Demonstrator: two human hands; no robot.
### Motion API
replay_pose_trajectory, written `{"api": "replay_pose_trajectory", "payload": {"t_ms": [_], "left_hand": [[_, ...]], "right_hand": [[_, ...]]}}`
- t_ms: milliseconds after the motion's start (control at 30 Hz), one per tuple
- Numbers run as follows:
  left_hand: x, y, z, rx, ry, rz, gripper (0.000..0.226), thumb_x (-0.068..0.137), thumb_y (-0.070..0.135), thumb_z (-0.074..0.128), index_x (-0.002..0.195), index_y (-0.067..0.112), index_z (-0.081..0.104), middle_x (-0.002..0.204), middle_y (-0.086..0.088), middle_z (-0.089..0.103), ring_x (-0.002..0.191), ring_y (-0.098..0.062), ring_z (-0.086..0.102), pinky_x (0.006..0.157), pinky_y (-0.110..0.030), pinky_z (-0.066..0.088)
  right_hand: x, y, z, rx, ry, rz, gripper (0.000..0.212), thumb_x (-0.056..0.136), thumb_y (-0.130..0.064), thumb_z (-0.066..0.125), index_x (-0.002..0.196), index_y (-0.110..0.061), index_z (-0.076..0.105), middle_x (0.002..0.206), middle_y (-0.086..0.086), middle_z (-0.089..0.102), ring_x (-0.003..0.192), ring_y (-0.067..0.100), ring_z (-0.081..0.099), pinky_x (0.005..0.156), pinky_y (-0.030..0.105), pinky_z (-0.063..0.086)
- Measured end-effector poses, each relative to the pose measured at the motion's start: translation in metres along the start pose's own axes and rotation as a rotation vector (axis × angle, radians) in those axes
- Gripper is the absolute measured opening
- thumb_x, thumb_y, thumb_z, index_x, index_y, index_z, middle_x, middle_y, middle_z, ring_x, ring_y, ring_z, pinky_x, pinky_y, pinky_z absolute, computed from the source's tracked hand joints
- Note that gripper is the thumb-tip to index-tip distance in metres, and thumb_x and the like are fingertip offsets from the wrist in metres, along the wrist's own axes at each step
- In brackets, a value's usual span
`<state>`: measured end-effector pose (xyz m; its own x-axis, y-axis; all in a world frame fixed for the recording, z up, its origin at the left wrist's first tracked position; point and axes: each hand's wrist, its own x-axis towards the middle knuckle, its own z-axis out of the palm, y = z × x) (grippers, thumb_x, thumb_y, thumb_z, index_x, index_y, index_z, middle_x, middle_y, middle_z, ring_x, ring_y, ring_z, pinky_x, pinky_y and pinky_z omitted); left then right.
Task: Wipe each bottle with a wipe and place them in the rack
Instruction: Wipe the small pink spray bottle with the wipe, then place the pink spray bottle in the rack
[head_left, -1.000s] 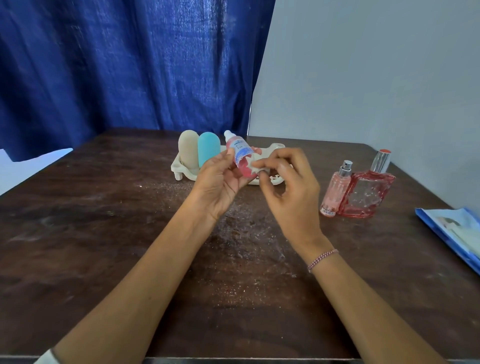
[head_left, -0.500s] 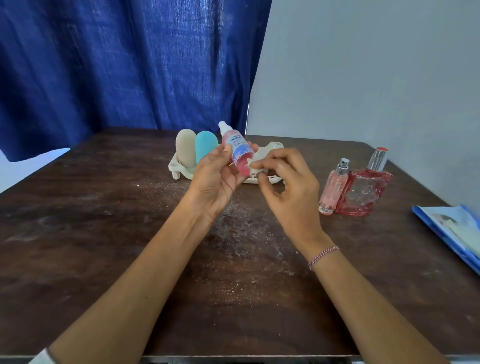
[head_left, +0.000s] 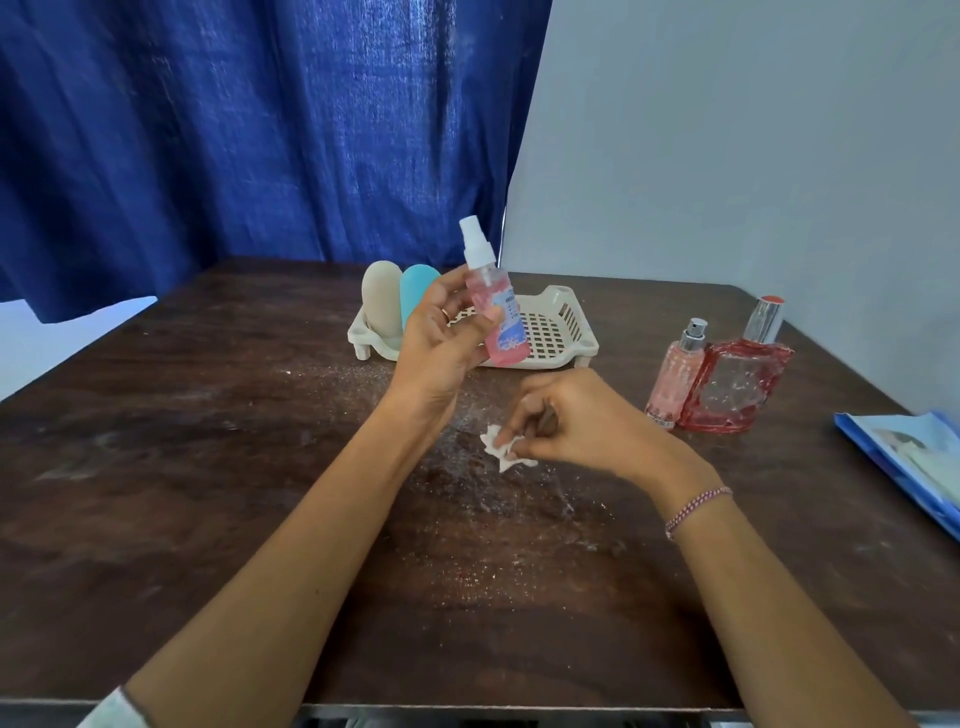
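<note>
Dark wooden table (head_left: 208, 467) noted, its top dusted with pale specks; blue curtain (head_left: 234, 130) hangs behind on the left, grey wall (head_left: 727, 156) stands on the right. Your left hand (head_left: 441, 348) grips the pink spray bottle (head_left: 491, 291), fingers and thumb curled about its body; you hold it in the air in front of the rack (head_left: 561, 306), white cap uppermost and leaning left. Your right hand (head_left: 576, 421) sits lower, close over the table and well apart from that bottle; its fingertips pinch a small crumpled white wipe (head_left: 501, 447); whether the wipe touches the table cannot be confirmed.

Cream slotted rack stands at the far middle of the table; 2 bottles stand upright at its left end, 1 beige bottle (head_left: 382, 301) and 1 teal bottle (head_left: 415, 283), side by side. Right of the rack, 2 more stand on the table just beside each other: 1 slim pink bottle (head_left: 675, 374) and 1 wider red perfume bottle (head_left: 737, 384) with a silver cap. Blue packet (head_left: 914, 462) lies at the right edge. You wear a ring (head_left: 445, 313) on the left hand; a beaded bracelet (head_left: 696, 509) circles your right wrist.
</note>
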<state>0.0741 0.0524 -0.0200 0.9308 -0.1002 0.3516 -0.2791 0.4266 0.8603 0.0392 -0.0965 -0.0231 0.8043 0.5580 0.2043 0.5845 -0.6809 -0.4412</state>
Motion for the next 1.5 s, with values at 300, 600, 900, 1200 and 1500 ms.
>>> {"api": "replay_pose_trajectory", "payload": {"t_ms": [300,600,900,1200,1500], "left_hand": [[0.0,-0.005,-0.005,0.195,-0.021,0.033,0.042,0.087,0.0,0.059,0.124,0.018,0.05,0.119,-0.002,0.062,0.114,-0.02,0.06,0.093,-0.044,0.051],[0.001,0.0,-0.008,0.274,-0.068,0.049,0.042,0.089,0.0,0.056,0.128,0.015,0.047,0.116,0.002,0.064,0.105,0.0,0.061,0.077,-0.015,0.05],[0.003,-0.007,-0.009,0.415,-0.136,0.054,0.042,0.093,0.012,0.054,0.134,0.017,0.046,0.125,0.001,0.06,0.115,-0.009,0.056,0.091,-0.017,0.047],[0.003,-0.006,-0.007,0.533,0.11,0.135,0.027,0.089,0.017,0.062,0.116,0.021,0.06,0.111,0.004,0.065,0.102,-0.004,0.059,0.083,-0.012,0.047],[0.026,-0.006,0.0,0.697,0.527,0.149,0.022,0.082,0.018,0.071,0.103,0.011,0.07,0.096,0.001,0.071,0.089,-0.006,0.065,0.086,-0.021,0.052]], "right_hand": [[-0.006,0.002,-0.003,0.162,-0.087,0.068,0.025,0.068,-0.021,0.082,0.092,-0.018,0.073,0.076,-0.004,0.065,0.065,0.004,0.056,0.06,0.014,0.045],[0.002,0.009,-0.012,0.303,0.585,0.159,0.016,0.083,-0.022,0.068,0.099,-0.02,0.066,0.095,-0.003,0.064,0.079,0.006,0.059,0.07,0.028,0.054],[0.021,0.0,-0.006,0.34,0.515,0.218,0.034,0.081,-0.023,0.07,0.114,-0.016,0.064,0.098,-0.007,0.067,0.088,0.002,0.06,0.083,0.02,0.049],[0.038,-0.005,-0.007,0.338,0.649,0.264,0.035,0.074,-0.028,0.077,0.106,-0.015,0.069,0.091,-0.005,0.07,0.076,-0.005,0.06,0.067,0.001,0.045],[0.083,0.002,-0.016,0.313,0.603,0.301,0.037,0.07,-0.029,0.08,0.101,-0.011,0.071,0.09,0.002,0.072,0.08,0.01,0.066,0.077,0.022,0.052]]}}
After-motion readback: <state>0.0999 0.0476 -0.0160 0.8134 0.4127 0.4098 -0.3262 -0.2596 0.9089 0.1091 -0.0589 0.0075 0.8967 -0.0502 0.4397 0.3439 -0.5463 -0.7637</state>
